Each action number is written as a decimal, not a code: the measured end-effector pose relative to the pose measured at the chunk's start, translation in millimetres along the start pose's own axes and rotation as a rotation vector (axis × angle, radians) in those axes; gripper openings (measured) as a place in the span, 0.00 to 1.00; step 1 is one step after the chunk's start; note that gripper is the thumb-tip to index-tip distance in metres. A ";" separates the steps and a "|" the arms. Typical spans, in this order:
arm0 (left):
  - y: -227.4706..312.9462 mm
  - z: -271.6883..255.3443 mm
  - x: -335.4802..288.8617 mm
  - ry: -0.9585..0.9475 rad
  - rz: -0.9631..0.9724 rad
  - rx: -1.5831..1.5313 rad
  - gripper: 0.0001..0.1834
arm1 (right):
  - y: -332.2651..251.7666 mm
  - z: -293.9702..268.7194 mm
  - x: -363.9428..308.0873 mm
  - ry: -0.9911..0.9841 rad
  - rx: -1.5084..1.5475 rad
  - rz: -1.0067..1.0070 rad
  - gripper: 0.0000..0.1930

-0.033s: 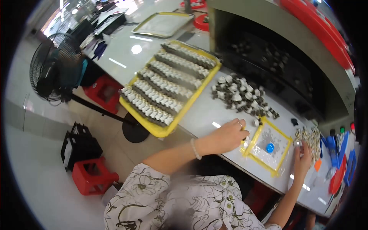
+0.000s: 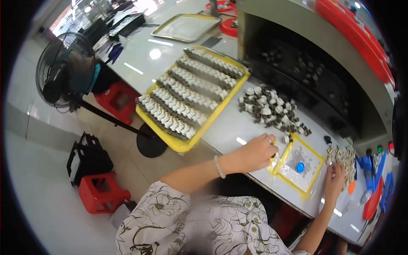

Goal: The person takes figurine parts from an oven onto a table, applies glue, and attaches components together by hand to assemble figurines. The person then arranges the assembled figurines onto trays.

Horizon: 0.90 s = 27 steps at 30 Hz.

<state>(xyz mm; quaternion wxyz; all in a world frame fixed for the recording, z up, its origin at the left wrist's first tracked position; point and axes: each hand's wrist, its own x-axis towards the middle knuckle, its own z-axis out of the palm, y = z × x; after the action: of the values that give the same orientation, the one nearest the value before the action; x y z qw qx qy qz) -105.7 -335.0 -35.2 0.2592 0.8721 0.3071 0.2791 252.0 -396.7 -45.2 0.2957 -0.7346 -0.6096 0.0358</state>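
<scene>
Curled together at the left grip [image 2: 258, 154], with a small dark piece [image 2: 273, 156] showing by the fingertips; cannot tell whether clamped or only touched. Bent inward at the right grip [image 2: 335, 178] too, at the near side of a pile of small metallic pieces [image 2: 346, 160]; cannot tell whether closed on any of them.

Note the edge of the white surface [image 2: 227, 129] running beneath the beaded bracelet [image 2: 219, 166], and the yellow tray [image 2: 182, 147], filled with rows of white-topped pieces, jutting past it at one corner. Find open room between that tray and the loose heap of black-and-white pieces [image 2: 270, 106] beyond the left grip. Find more between the right grip and the yellow-taped square [image 2: 312, 163], lying between both grips with a blue cap [image 2: 300, 168] on it. See less room past the right grip: hemmed by the metallic pile, with an orange piece [image 2: 352, 187] just to the right.

Against the earlier frame, nearly unchanged: shifted slightly in view as a whole, but matching in layout, with both grips in almost the same places beside the square and the pile.
</scene>
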 end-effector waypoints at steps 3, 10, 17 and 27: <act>10.7 4.2 -7.3 0.136 -0.130 -0.311 0.18 | 11.3 4.6 8.7 -0.129 -0.086 -0.155 0.10; 34.7 41.5 -1.6 0.068 -0.452 -1.252 0.15 | -26.2 4.9 12.0 -0.100 0.032 0.006 0.11; 34.8 43.9 0.8 0.106 -0.566 -1.339 0.14 | -30.4 10.7 10.3 -0.034 0.151 -0.017 0.13; 20.3 51.8 1.7 0.162 -0.557 -1.485 0.14 | -62.9 2.9 -34.5 -0.005 -0.032 -0.385 0.13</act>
<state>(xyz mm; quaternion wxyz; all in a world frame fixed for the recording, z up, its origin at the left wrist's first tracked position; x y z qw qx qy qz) -63.2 -362.2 -58.9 0.8096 0.3396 0.2654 0.3985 187.0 -422.1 -28.2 0.2839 -0.6087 -0.7403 -0.0290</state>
